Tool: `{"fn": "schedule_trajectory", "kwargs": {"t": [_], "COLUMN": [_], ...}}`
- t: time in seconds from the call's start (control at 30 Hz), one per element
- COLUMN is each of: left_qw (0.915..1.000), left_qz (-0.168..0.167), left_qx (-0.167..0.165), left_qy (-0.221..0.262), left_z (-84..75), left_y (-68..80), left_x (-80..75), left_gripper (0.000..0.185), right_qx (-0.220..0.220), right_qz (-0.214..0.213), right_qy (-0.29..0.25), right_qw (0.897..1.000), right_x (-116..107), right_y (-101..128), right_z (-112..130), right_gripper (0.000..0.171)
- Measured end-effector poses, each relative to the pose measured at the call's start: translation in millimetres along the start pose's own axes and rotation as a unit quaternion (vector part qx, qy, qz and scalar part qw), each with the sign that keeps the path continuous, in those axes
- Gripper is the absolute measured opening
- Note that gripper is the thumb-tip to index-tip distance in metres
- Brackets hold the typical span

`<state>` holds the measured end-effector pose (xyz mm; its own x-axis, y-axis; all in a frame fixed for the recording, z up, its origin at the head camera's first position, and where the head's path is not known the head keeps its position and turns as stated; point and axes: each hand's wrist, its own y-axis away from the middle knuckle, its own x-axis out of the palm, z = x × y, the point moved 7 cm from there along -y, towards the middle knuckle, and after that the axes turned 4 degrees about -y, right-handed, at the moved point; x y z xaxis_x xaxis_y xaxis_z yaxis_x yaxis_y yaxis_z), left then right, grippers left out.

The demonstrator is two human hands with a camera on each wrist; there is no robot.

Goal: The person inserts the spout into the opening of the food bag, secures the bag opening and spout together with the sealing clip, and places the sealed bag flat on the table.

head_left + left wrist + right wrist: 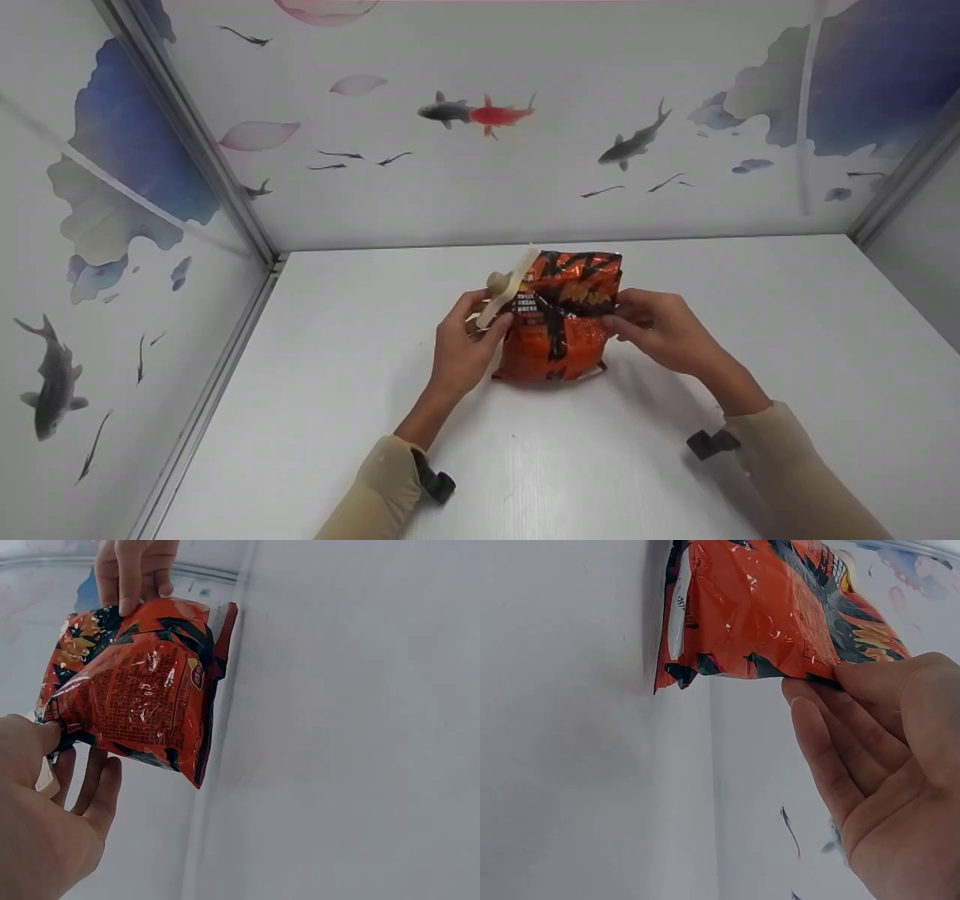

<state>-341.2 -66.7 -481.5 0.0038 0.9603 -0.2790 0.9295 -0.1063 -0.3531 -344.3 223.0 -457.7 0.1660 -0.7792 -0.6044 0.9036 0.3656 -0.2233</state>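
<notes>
An orange-and-black snack bag (555, 345) stands on the white table with its upper part folded toward the front. At its left edge my left hand (466, 349) pinches the bag between thumb and fingers. The same hand holds a cream-coloured bar with a round knob (498, 282), tilted along the bag's upper left side; in the left wrist view only a small end of the bar (47, 778) shows by the fingers. My right hand (664, 330) pinches the bag's right edge. In the right wrist view its thumb lies on the orange wrapper (750, 615), fingers behind.
The white tabletop (300, 390) spreads around the bag. Behind it rises a white back panel (525, 187) printed with fish and petals, and a similar side panel (112, 300) stands at the left, joined by a metal frame post (202, 127).
</notes>
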Motion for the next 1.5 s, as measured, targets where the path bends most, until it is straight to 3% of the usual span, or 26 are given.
{"fn": "schedule_trajectory", "kwargs": {"t": [0.37, 0.67, 0.9, 1.2, 1.5], "left_qw": [0.9986, 0.9950, 0.9910, 0.9892, 0.9873], "left_qz": [0.002, 0.002, 0.011, 0.024, 0.020], "left_qx": [-0.046, -0.094, -0.133, -0.137, -0.146], "left_qy": [0.025, 0.034, 0.005, -0.047, -0.059], "left_z": [7.8, 18.0, 25.4, 25.8, 29.4], "left_y": [0.3, 1.6, 3.2, 5.1, 4.5], "left_x": [0.3, 1.7, 5.2, 5.2, 4.0], "left_gripper": [0.044, 0.045, 0.043, 0.044, 0.044], "right_qx": [0.022, 0.076, 0.098, 0.104, 0.105], "right_qz": [0.018, 0.018, 0.025, 0.034, 0.034], "right_qy": [-0.059, -0.062, -0.061, -0.054, -0.046], "right_qw": [0.998, 0.995, 0.993, 0.992, 0.993], "right_x": [8.6, 16.0, 19.3, 21.5, 21.9], "right_y": [-0.6, -3.1, -3.9, -4.3, -2.9], "right_z": [-10.3, -22.4, -28.4, -30.6, -30.8], "right_gripper": [0.028, 0.034, 0.038, 0.044, 0.044]}}
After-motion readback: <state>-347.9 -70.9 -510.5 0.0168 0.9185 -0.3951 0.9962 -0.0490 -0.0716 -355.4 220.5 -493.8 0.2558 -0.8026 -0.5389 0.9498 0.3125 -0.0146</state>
